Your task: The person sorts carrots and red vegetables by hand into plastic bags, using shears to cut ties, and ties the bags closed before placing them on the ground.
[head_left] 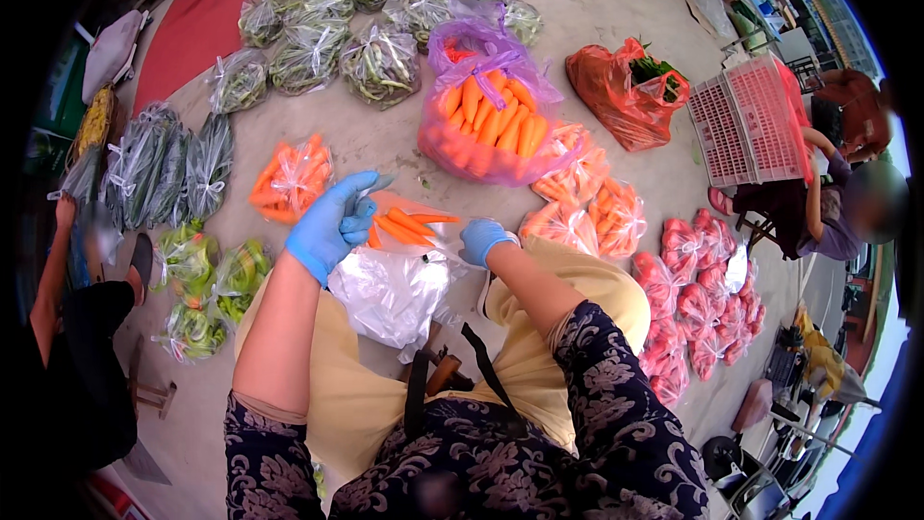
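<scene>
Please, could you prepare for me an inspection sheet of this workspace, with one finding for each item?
Surface: grey floor; red cloth at far left.
Job's things: clear bag with carrots between the hands; plastic pile below; open purple bag of carrots ahead.
Clutter: bagged green vegetables, bagged red vegetables and red bag with leaves.
Grippers: two blue-gloved hands; left hand at the clear bag's left side, fingers partly curled, grip unclear; right hand closed on its right side.
Cables: nothing seen.
Surroundings: one person at right near pink crate; another person partly visible at left.
</scene>
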Demonstrator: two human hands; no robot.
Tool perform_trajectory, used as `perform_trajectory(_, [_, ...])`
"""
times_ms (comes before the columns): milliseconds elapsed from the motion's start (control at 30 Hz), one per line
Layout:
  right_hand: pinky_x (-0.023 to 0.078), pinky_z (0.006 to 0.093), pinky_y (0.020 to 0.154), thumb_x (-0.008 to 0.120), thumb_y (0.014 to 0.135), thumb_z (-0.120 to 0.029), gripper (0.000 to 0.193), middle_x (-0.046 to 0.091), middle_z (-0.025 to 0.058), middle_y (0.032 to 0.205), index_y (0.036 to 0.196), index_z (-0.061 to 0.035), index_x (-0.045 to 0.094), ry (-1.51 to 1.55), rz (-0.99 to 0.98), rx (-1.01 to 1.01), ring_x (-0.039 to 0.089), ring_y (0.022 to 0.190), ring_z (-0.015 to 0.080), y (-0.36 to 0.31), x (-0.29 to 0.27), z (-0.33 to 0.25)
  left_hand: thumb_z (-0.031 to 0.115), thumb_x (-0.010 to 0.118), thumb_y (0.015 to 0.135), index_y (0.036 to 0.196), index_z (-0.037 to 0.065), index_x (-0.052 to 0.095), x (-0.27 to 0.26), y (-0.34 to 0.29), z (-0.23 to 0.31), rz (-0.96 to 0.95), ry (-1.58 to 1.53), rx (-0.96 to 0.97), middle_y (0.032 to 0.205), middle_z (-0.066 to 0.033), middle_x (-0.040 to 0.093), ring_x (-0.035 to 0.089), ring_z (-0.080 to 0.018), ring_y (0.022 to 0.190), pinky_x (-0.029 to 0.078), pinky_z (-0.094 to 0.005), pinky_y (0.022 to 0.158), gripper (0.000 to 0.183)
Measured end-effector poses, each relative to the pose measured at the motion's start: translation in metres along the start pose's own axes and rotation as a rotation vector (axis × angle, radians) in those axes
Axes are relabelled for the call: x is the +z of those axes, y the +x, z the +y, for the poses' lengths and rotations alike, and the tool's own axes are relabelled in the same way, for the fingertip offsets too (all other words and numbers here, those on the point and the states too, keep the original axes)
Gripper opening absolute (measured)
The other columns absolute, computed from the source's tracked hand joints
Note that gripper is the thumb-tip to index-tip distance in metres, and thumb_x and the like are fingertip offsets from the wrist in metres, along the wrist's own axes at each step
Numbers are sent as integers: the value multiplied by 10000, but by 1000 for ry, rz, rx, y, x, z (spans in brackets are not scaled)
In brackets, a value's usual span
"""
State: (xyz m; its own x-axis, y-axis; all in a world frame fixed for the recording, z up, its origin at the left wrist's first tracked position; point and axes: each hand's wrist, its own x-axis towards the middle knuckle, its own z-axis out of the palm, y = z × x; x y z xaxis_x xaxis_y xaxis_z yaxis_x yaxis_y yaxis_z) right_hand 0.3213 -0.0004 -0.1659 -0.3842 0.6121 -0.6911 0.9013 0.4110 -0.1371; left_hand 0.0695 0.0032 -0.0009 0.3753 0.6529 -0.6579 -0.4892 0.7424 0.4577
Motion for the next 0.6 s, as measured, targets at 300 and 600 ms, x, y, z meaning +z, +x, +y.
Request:
perform_trajectory(300, [468, 285, 712, 617, 759, -291, 362, 637, 103, 842, 923, 32, 620, 1247, 868, 228, 594, 760, 185, 16, -104, 100, 211, 498, 829, 1081, 61, 564, 12, 32, -4, 210, 216, -5, 513, 57, 364, 221, -28, 380, 159, -169, 352, 301])
perform_trajectory(600, [448, 371, 809, 695, 560, -548, 799, 573, 241, 1020, 1034, 78, 550, 846, 556, 806, 570, 952, 303, 93, -93, 151, 255, 587, 788, 883, 125, 614, 23, 53, -1, 166, 196, -38, 550, 43, 413, 271, -31, 413, 179, -186, 375, 163])
